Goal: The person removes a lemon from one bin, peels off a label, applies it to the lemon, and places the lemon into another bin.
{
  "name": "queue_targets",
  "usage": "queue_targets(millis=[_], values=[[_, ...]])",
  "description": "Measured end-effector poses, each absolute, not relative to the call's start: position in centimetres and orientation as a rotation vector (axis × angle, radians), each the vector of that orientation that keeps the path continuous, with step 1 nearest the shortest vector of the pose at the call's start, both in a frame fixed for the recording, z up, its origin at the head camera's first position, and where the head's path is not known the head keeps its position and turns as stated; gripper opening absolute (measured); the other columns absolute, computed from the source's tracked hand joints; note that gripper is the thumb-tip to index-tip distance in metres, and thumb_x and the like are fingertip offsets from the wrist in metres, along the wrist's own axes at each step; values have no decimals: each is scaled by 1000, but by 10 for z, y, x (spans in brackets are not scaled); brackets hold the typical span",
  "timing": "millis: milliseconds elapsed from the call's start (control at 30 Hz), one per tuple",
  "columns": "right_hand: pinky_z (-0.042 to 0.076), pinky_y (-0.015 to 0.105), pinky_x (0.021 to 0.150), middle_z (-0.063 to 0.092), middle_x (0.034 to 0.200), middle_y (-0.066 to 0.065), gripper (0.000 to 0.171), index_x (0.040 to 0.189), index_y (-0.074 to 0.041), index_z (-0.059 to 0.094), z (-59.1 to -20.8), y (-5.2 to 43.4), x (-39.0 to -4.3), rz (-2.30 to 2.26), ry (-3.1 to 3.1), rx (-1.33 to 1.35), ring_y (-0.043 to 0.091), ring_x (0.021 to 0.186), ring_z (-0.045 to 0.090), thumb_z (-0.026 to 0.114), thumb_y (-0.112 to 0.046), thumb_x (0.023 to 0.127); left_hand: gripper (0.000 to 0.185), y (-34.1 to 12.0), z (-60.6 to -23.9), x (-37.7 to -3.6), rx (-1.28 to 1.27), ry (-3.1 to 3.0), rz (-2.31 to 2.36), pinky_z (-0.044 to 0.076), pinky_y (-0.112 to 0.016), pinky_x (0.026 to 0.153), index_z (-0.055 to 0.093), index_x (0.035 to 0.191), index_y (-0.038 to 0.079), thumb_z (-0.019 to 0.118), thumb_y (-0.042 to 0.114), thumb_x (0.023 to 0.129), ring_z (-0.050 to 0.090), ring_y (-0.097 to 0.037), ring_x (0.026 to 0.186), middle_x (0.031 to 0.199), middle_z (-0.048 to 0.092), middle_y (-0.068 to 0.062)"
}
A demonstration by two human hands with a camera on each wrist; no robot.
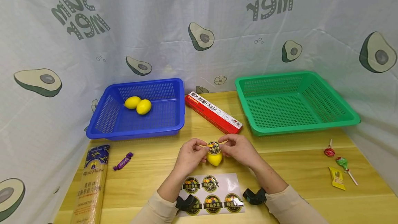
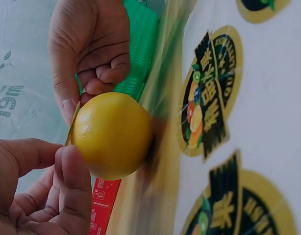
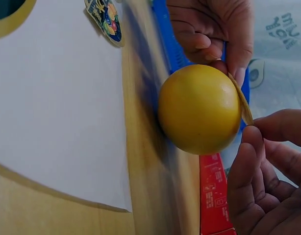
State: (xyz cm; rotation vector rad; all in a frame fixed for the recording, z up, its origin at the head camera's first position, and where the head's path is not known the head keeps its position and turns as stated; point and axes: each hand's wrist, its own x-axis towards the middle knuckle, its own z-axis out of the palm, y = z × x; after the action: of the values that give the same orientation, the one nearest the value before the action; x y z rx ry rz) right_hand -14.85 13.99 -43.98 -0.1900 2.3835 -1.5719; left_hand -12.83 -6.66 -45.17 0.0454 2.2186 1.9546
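Nearest the head camera lies a white backing sheet of round black-and-gold fruit stickers [image 1: 211, 193], flat on the pale wooden table [image 1: 292, 168] between the two forearms. Just beyond it the left hand [image 1: 190, 155] and the right hand [image 1: 237, 149] meet over a small yellow plastic lemon [image 1: 215, 158]. Each hand pinches, between thumb and fingertip, one edge of a round black-and-gold sticker [image 1: 214, 146] stretched across the top of the lemon; the other fingers curl loosely. The lemon rests on the table with its narrower end down and its long axis roughly upright, sticker side up.

Behind the hands a long red pasta box with a white label [image 1: 213, 112] lies diagonally on the table. To the left a blue slotted plastic basket [image 1: 161, 120] holds two more yellow lemons [image 1: 138, 104], touching each other near its back left. To the right a green slotted plastic basket [image 1: 339, 120] stands with nothing visible in it. A purple wrapped candy [image 1: 123, 161] and a clear spaghetti packet [image 1: 91, 186] lie at the left; wrapped sweets and lollipops [image 1: 338, 165] lie at the right.
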Motion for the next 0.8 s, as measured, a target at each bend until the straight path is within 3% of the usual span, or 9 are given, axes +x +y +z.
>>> queue_targets(millis=[267,433,633,800], values=[[52,26,59,70,80,9,24,113,0,69,-443,139,-151,-1525,2398,-180,14,66,60,73,-13,92,22,-67,-456,-131,5,2210,1921,61,-29,62,67,109,-4,71,10,92,64,-12,62,79,66,-8],[58,30,65,71,88,12,31,120,2,65,-445,140,-153,-1521,2323,-135,16,70,65,70,-16,95,31,-69,-457,-131,-14,2244,1870,59,-32,62,65,113,-2,75,18,91,65,-16,62,82,66,-9],[64,37,76,72,102,18,41,131,9,55,-448,139,-152,-1559,2126,-124,19,81,72,61,-20,102,43,-68,-457,-129,-24,2150,1822,63,-34,72,60,131,-2,67,26,99,70,-18,79,110,71,-18],[63,39,80,68,108,20,42,134,6,54,-439,137,-148,-1632,2205,-213,22,86,72,63,-21,102,48,-66,-449,-126,37,2018,1976,63,-42,81,50,138,2,66,26,100,71,-23,98,135,57,-25]])
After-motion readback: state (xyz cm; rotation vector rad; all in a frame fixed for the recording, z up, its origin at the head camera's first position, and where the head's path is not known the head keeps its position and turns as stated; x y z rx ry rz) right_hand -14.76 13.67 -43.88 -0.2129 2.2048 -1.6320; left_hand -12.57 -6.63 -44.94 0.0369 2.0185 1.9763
